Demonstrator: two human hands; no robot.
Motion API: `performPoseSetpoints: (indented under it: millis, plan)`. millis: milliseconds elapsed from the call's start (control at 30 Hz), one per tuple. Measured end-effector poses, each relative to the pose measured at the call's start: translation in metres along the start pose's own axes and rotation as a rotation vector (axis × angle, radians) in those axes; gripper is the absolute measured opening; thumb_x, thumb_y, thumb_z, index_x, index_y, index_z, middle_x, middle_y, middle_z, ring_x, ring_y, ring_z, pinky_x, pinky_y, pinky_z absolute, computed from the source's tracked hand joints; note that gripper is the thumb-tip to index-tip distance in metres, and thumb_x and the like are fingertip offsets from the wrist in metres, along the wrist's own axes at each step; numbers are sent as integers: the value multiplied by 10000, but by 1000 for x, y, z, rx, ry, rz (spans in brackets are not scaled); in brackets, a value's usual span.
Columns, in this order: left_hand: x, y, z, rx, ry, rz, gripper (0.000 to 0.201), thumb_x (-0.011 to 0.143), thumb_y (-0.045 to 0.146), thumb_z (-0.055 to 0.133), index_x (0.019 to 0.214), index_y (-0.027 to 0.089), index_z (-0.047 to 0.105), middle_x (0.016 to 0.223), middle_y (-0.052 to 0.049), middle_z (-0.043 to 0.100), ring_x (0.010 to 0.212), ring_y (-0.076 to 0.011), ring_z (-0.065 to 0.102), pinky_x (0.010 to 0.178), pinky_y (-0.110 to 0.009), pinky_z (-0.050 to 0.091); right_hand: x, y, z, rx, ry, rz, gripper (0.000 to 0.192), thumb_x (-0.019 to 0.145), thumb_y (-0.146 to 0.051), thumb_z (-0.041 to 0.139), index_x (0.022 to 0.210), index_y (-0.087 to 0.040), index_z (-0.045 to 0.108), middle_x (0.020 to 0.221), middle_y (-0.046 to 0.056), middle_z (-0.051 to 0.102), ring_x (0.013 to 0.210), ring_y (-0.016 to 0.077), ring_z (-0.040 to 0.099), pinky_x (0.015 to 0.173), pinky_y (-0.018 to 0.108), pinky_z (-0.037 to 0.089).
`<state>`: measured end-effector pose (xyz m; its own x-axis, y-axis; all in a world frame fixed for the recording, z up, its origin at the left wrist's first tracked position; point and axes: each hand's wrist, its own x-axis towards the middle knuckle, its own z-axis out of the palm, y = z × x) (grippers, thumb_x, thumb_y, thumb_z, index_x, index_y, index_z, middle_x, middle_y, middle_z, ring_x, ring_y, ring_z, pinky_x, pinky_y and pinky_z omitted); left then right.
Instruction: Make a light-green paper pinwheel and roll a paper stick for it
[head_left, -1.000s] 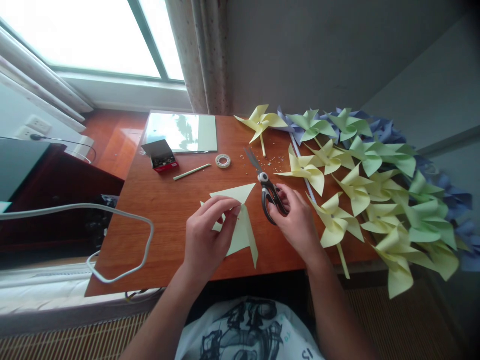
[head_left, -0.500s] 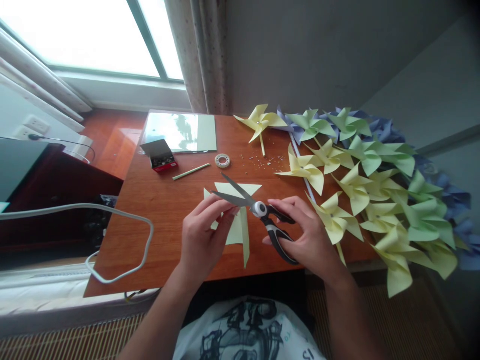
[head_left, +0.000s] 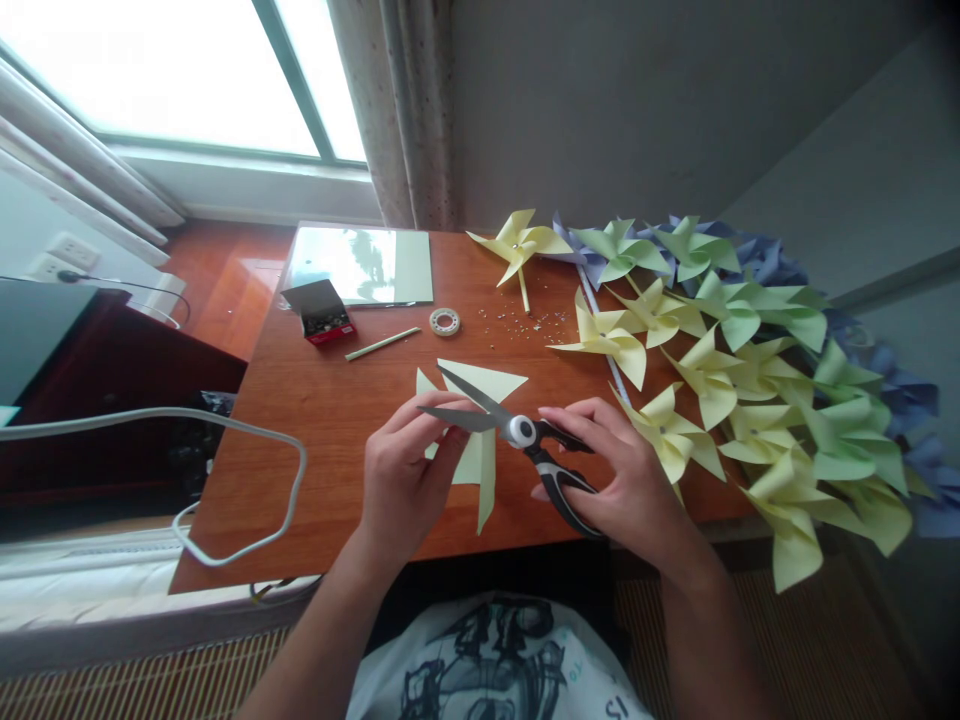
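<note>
The left hand (head_left: 405,470) pinches a pale yellow folded paper sheet (head_left: 480,420) between its fingers above the wooden tabletop (head_left: 322,400). The right hand (head_left: 630,480) grips black-handled steel scissors (head_left: 517,432), blades parted beside the left fingertips.

The left hand (head_left: 405,480) pinches a folded yellow paper (head_left: 480,420) above the wooden table (head_left: 315,400); the right hand (head_left: 630,480) holds open scissors (head_left: 517,430) at it.
</note>
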<state>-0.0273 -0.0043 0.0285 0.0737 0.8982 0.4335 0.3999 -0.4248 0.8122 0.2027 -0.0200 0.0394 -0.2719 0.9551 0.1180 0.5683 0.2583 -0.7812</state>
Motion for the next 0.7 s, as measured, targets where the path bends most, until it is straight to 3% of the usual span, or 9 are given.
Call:
performPoseSetpoints:
  millis: [700]
  plan:
    - [-1,-2,3,17,23,-44,134,906,96,654,923,204,732,945,-39,771,857,-167,720,760,-266,560,-1,6,-1,-82,8,-50,560,826,-279,813,1354,-282,623,1127,55,618,1015,226,667,893,352,582]
